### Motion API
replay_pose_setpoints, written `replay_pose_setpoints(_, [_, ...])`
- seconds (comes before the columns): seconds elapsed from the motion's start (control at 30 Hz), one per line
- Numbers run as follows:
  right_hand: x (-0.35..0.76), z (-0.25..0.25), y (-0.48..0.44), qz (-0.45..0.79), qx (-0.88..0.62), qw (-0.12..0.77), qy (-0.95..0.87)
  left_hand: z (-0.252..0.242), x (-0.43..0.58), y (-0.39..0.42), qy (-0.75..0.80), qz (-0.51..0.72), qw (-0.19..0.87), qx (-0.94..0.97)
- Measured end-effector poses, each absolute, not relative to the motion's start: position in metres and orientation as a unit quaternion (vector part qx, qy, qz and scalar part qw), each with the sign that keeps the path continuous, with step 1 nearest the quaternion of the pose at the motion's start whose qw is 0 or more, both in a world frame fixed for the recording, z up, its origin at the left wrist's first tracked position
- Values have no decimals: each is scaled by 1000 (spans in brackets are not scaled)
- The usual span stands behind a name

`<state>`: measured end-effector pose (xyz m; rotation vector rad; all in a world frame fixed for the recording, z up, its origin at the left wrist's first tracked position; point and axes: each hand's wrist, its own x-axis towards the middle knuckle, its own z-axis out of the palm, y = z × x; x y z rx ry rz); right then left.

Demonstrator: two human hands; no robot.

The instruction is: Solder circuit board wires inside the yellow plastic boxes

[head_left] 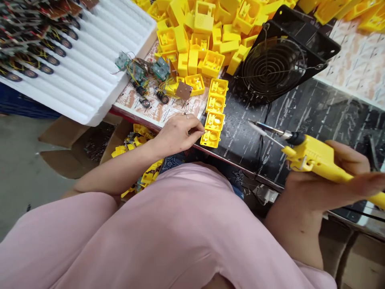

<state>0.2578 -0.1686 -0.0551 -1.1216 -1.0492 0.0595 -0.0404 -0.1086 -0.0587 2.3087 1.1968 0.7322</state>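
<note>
A yellow soldering gun [319, 156] is held in my right hand [339, 180], its dark metal tip and a pale thin rod pointing left over the black mat. My left hand [182, 134] has its thumb and forefinger pinched together at the left edge of a row of yellow housings [215, 120]; whatever lies between the fingertips is too small to tell. The row runs along the mat's left side, open faces up. Just behind my left hand stands a brown circuit board [183, 91], near green boards [161, 69] with wires and small round speakers [145, 102].
A black fan [276, 60] with a wire guard stands at the back of the mat [240, 132]. Yellow housings [204, 18] are heaped behind. White foam [102, 56] at left carries many wired boards [39, 36]. Cardboard boxes [64, 154] sit below the table edge.
</note>
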Motion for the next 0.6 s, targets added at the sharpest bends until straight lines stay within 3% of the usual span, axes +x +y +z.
replay_pose_setpoints(0.17, [258, -59, -189, 103, -515, 629, -573, -55, -33, -107, 459, 256, 246, 814])
replay_pose_setpoints(0.47, [249, -43, -198, 114, -413, 457, -780, -39, -26, -102, 525, 131, 223, 810])
replay_pose_setpoints(0.6, [243, -34, -192, 94, -400, 421, -809, -34, -22, -99, 533, 98, 222, 810])
